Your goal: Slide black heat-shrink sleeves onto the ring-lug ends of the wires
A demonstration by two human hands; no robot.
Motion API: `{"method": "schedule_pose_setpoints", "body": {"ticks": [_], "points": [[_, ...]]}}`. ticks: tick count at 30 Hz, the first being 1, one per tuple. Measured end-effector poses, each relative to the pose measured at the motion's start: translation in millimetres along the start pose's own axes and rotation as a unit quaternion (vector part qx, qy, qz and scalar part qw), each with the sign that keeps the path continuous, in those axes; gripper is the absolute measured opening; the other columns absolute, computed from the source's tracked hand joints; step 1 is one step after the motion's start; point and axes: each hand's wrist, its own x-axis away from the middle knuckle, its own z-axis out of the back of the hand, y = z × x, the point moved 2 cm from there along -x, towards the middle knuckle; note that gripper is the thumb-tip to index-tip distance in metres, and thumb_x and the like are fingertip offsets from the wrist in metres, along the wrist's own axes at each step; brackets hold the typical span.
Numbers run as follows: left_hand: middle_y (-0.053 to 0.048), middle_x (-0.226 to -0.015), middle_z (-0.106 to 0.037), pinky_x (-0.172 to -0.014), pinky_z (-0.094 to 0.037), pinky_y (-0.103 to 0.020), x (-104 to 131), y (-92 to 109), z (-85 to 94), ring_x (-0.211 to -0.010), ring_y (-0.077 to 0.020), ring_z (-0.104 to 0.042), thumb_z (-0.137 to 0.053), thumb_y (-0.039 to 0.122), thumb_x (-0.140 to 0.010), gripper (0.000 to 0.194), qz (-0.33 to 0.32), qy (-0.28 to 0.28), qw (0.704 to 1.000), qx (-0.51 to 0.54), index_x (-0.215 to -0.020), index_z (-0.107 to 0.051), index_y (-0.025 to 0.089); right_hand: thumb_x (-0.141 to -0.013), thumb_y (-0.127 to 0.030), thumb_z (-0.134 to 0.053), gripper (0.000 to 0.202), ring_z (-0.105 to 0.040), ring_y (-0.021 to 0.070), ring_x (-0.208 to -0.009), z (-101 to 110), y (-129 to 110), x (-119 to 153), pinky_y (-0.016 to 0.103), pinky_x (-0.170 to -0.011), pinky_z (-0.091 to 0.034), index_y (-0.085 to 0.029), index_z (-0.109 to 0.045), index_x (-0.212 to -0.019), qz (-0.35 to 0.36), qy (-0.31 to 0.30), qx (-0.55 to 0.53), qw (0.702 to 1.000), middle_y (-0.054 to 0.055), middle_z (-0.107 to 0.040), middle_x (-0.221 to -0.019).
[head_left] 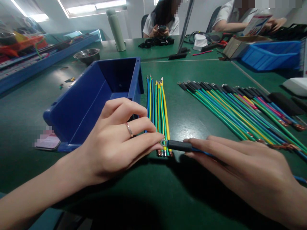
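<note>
Between my two hands lies a blue cable (179, 146) with a black sleeve and a metal ring terminal at its left end. My left hand (120, 137), with a ring on one finger, pinches that terminal. Closed around the cable just right of the sleeve is my right hand (240, 166); the cable's far end comes out past the wrist. Behind the left fingertips, a small row of blue, green and yellow cables (165, 111) lies on the table, partly covered by that hand. To the right, several sleeved cables (230, 105) lie side by side, with bare copper at their near ends.
A dark blue bin (79, 105) stands left of the small row. Farther back are a metal bowl (87, 56), a green bottle (116, 30), a black stand (177, 56) and a light blue bin (271, 54). Two people sit across the green table (163, 68).
</note>
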Motion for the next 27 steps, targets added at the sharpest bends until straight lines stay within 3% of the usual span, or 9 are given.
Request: {"method": "schedule_pose_setpoints", "body": {"ticks": [14,20,24,27], "points": [[0.005,-0.093,-0.083,-0.107,-0.052,-0.042,0,0,-1.8,-0.111,-0.0226,-0.074,-0.064,0.025,-0.122,0.021,0.004,0.032,0.999,0.032,-0.112,-0.082,0.027,-0.129,-0.025,-0.042,0.034,-0.062,0.0071,-0.048,-2,-3,-1,0.029,-0.046,-0.036,-0.018,-0.074,-0.117,0.022,0.01,0.031,0.999,-0.007,-0.069,-0.07],[0.006,-0.095,-0.086,-0.105,-0.052,-0.043,-7,1,4.5,-0.107,-0.0226,-0.076,-0.07,0.024,-0.118,0.018,0.004,-0.028,0.999,0.027,-0.108,-0.083,0.029,-0.129,-0.028,-0.042,0.028,-0.063,0.0084,-0.053,-1,0,2,0.03,-0.048,-0.035,-0.02,-0.068,-0.123,0.02,-0.021,-0.002,1.0,-0.007,-0.067,-0.076],[0.004,-0.097,-0.087,-0.105,-0.053,-0.044,-5,-1,7.2,-0.109,-0.0237,-0.075,-0.069,0.017,-0.115,0.017,0.001,-0.014,0.999,0.03,-0.109,-0.081,0.028,-0.127,-0.024,-0.043,0.025,-0.057,0.0083,-0.054,0,0,-1,0.027,-0.049,-0.035,-0.022,-0.065,-0.116,0.011,-0.057,-0.064,0.996,-0.007,-0.058,-0.078],[0.002,-0.102,-0.086,-0.11,-0.05,-0.043,0,-4,8.0,-0.113,-0.025,-0.071,-0.068,0.018,-0.116,0.016,-0.001,-0.01,1.0,0.026,-0.115,-0.08,0.028,-0.125,-0.02,-0.043,0.023,-0.058,0.0096,-0.058,2,0,-3,0.027,-0.051,-0.036,-0.023,-0.064,-0.116,0.008,-0.056,-0.068,0.996,-0.005,-0.06,-0.083]]}}
